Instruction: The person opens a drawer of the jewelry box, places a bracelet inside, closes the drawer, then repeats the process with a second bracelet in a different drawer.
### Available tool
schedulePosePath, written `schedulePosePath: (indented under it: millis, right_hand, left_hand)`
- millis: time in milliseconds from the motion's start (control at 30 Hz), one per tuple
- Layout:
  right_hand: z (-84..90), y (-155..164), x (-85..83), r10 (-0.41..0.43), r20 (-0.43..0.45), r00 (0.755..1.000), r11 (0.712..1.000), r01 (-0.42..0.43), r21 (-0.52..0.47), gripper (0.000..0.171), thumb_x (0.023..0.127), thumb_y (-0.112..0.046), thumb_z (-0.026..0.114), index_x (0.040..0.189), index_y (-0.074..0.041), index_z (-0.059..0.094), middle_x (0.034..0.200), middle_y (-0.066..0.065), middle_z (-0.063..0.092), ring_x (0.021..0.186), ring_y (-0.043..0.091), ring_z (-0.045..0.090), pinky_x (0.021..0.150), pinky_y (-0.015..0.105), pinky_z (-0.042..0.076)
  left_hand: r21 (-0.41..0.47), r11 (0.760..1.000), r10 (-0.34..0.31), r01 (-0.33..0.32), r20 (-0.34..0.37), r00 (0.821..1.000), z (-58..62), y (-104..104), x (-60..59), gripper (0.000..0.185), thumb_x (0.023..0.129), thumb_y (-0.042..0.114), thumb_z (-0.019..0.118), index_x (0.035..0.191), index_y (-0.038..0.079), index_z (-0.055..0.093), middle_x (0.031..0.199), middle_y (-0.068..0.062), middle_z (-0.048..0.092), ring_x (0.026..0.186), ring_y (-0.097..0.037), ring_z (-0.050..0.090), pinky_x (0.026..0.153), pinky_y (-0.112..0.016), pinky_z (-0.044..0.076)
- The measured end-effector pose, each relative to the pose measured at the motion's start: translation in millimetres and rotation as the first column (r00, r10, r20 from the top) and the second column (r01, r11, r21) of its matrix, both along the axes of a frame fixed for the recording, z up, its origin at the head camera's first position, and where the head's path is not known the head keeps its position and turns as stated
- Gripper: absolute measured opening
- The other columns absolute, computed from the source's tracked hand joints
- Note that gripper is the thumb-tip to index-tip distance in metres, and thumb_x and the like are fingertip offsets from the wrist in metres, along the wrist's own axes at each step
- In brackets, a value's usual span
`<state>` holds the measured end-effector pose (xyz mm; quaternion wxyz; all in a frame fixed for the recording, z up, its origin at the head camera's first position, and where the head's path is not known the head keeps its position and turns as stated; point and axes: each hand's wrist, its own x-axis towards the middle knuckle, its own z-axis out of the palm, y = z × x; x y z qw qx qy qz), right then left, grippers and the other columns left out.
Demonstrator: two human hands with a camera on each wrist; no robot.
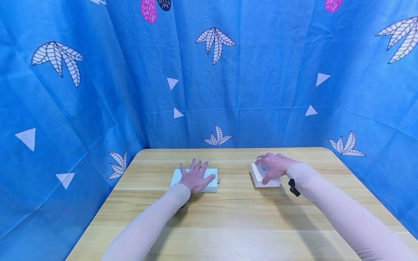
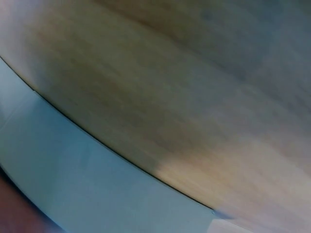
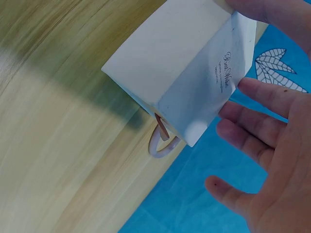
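With fingers spread, my left hand (image 1: 194,179) lies flat on a light blue box (image 1: 210,189). Part of the box (image 2: 97,170) also fills the lower left of the left wrist view. A small ribbon tab (image 1: 219,180) pokes out at its right end. My right hand (image 1: 273,165) arches over a white box (image 1: 267,184), thumb at one edge, fingertips near another. In the right wrist view the fingers (image 3: 267,92) are spread and nearly straight at the box (image 3: 160,58). Grey printed lettering (image 3: 223,73) marks one face, and a ribbon loop (image 3: 163,145) hangs from an end.
Both boxes are on a light wooden table (image 1: 228,217), with a gap between them. Blue patterned curtain (image 1: 267,79) surrounds the table's back and sides. Dark wrist straps (image 1: 294,187) show at the sleeves.
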<state>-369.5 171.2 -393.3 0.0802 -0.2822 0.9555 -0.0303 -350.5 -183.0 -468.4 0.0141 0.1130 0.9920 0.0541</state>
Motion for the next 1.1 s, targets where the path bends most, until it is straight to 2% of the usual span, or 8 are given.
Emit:
schedulePosePath:
  millis: [267,500,800,1100]
  right_hand:
    - [-5.1,-11.6,-0.7,0.006,-0.006,1.0,1.0,-0.007,-0.01,0.08,0.068,-0.049,0.086,0.138,-0.019,0.061,0.14,0.01,0.059,0.123,0.029,0.053,0.102,0.064,0.04]
    - [-7.9,-20.2,-0.5,0.029,-0.021,0.999,1.0,-0.029,0.007,0.082,0.068,-0.052,0.086,0.138,-0.017,0.061,0.136,0.01,0.062,0.126,0.03,0.052,0.102,0.063,0.04]
    - [-8.3,-30.6,0.7,0.041,-0.043,0.998,0.999,-0.041,0.001,0.08,0.067,-0.052,0.086,0.135,-0.017,0.063,0.123,0.005,0.066,0.108,0.022,0.054,0.094,0.055,0.045]
    - [-10.6,-37.8,0.9,0.043,-0.05,0.998,0.999,-0.042,0.015,0.082,0.066,-0.053,0.086,0.136,-0.017,0.063,0.117,0.003,0.067,0.103,0.019,0.054,0.1,0.059,0.043]
  left_hand:
    - [-0.004,1.0,0.009,-0.009,-0.002,1.0,-7.3,-1.0,-6.6,0.088,0.092,0.083,0.017,0.163,0.032,0.014,0.169,-0.005,0.018,0.157,-0.032,-0.002,0.109,-0.078,-0.013]
    - [-0.004,1.0,0.015,-0.015,0.008,1.0,-5.1,0.6,-4.5,0.087,0.092,0.082,0.019,0.163,0.032,0.014,0.169,-0.005,0.017,0.157,-0.032,-0.002,0.11,-0.078,-0.012]
    - [0.013,1.0,0.001,0.0,-0.017,1.0,-0.8,1.4,0.4,0.086,0.094,0.079,0.022,0.163,0.027,0.019,0.168,-0.009,0.022,0.157,-0.035,0.002,0.11,-0.079,-0.008]
    - [0.013,1.0,0.001,-0.001,-0.016,1.0,0.9,1.0,1.6,0.086,0.094,0.079,0.023,0.163,0.028,0.019,0.168,-0.008,0.022,0.157,-0.035,0.002,0.111,-0.079,-0.008]
